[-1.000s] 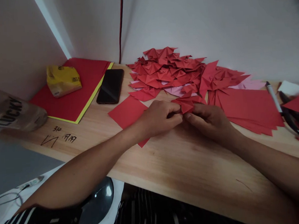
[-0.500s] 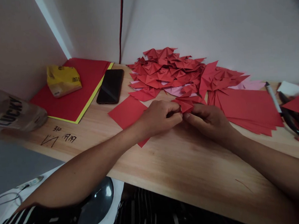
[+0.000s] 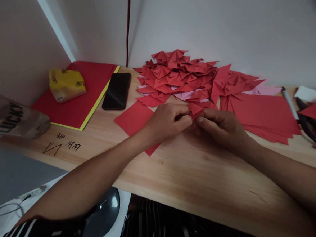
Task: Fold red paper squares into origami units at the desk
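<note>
Both hands meet over the wooden desk (image 3: pixel 195 181), pinching one small folded red paper piece (image 3: pixel 195 109) between them. My left hand (image 3: pixel 167 122) grips its left side with curled fingers, partly resting over a flat red paper square (image 3: pixel 133 119). My right hand (image 3: pixel 222 127) holds the right side with thumb and fingers closed. Just behind them lies a heap of folded red paper pieces (image 3: pixel 179 75).
A stack of flat red sheets (image 3: pixel 263 116) lies at the right, with a marker (image 3: pixel 289 102) and black scissors (image 3: pixel 314 129) beyond. A black phone (image 3: pixel 116 90), a red folder (image 3: pixel 80 91) bearing a yellow packet (image 3: pixel 66 84), and a clear bottle (image 3: pixel 10 119) sit at the left.
The hands have lifted the folded piece slightly and shifted their fingers on it. Nothing else has moved.
</note>
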A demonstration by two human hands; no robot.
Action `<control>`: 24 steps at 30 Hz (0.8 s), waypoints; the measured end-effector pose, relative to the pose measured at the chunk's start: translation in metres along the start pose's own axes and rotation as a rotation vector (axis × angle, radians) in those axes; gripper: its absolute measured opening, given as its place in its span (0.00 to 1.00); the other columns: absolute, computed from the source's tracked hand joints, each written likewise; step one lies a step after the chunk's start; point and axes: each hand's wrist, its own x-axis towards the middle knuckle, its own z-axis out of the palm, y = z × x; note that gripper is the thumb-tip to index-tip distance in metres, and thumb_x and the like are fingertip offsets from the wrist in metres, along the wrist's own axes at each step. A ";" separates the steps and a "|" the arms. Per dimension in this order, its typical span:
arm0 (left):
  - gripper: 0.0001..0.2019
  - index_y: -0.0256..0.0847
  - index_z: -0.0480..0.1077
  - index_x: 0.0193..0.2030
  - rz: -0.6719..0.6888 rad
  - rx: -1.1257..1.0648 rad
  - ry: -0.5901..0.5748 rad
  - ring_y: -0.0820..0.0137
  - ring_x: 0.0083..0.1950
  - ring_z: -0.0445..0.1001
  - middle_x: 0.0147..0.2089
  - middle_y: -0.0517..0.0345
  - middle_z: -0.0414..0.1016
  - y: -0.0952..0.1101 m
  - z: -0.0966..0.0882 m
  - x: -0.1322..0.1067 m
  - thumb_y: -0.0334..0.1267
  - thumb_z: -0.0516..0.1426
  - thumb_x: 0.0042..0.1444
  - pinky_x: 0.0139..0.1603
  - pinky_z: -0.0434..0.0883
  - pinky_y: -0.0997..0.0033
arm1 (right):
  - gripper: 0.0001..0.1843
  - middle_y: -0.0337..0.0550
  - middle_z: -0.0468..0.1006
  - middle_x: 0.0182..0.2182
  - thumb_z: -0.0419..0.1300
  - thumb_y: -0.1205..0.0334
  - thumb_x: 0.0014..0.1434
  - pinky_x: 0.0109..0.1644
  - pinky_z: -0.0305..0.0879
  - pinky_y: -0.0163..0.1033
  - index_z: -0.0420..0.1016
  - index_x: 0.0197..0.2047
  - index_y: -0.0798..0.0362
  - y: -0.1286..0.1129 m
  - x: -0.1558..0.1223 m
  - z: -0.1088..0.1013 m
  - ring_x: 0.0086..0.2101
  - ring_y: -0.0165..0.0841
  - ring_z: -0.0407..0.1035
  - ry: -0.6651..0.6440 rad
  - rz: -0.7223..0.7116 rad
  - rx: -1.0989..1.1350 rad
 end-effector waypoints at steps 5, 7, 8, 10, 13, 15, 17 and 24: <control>0.13 0.38 0.59 0.20 -0.039 -0.040 0.006 0.77 0.26 0.59 0.21 0.65 0.60 0.001 -0.001 0.000 0.32 0.51 0.55 0.29 0.58 0.73 | 0.16 0.37 0.74 0.22 0.53 0.64 0.65 0.30 0.64 0.36 0.68 0.25 0.49 0.002 0.000 0.000 0.25 0.31 0.69 0.005 -0.008 0.031; 0.12 0.38 0.59 0.20 -0.056 -0.061 0.012 0.77 0.26 0.60 0.21 0.64 0.62 0.003 -0.003 0.000 0.30 0.50 0.54 0.29 0.58 0.74 | 0.17 0.38 0.74 0.23 0.52 0.64 0.66 0.31 0.65 0.36 0.68 0.25 0.49 0.002 0.000 0.001 0.26 0.31 0.70 0.001 -0.005 0.060; 0.12 0.38 0.60 0.20 -0.056 -0.074 0.012 0.77 0.26 0.60 0.21 0.64 0.62 0.003 -0.003 0.000 0.30 0.50 0.54 0.29 0.58 0.74 | 0.17 0.38 0.74 0.23 0.52 0.63 0.67 0.31 0.65 0.36 0.69 0.25 0.49 0.002 0.000 0.001 0.27 0.31 0.70 -0.002 -0.003 0.075; 0.12 0.38 0.61 0.20 -0.039 -0.093 0.004 0.77 0.26 0.61 0.20 0.64 0.63 0.004 -0.004 -0.001 0.29 0.50 0.53 0.29 0.59 0.74 | 0.18 0.37 0.73 0.23 0.52 0.62 0.68 0.32 0.65 0.36 0.69 0.25 0.50 0.003 -0.001 0.002 0.27 0.30 0.69 0.007 0.000 0.102; 0.12 0.38 0.61 0.19 0.016 -0.090 -0.007 0.77 0.26 0.61 0.20 0.65 0.62 0.005 -0.004 -0.001 0.29 0.50 0.53 0.30 0.59 0.75 | 0.18 0.37 0.73 0.23 0.52 0.60 0.68 0.33 0.64 0.36 0.69 0.26 0.50 0.003 -0.001 0.002 0.27 0.30 0.68 0.024 0.014 0.133; 0.13 0.38 0.61 0.19 0.037 -0.066 -0.012 0.77 0.26 0.61 0.20 0.65 0.61 0.005 -0.004 -0.002 0.29 0.50 0.53 0.31 0.60 0.75 | 0.19 0.38 0.73 0.24 0.50 0.59 0.69 0.34 0.64 0.37 0.70 0.27 0.50 0.004 -0.002 0.001 0.28 0.31 0.68 0.025 0.034 0.160; 0.12 0.39 0.61 0.19 0.041 -0.041 -0.016 0.76 0.26 0.61 0.20 0.65 0.61 0.004 -0.004 -0.002 0.28 0.50 0.53 0.31 0.60 0.75 | 0.20 0.38 0.74 0.25 0.48 0.57 0.70 0.35 0.64 0.37 0.71 0.27 0.50 0.004 -0.002 0.001 0.29 0.31 0.69 0.026 0.046 0.196; 0.12 0.38 0.59 0.19 0.014 -0.003 -0.006 0.77 0.25 0.58 0.20 0.66 0.58 0.001 -0.003 0.000 0.28 0.51 0.53 0.29 0.57 0.74 | 0.17 0.37 0.73 0.23 0.54 0.61 0.67 0.31 0.61 0.36 0.70 0.26 0.51 0.005 -0.002 0.002 0.26 0.29 0.67 0.033 0.046 0.075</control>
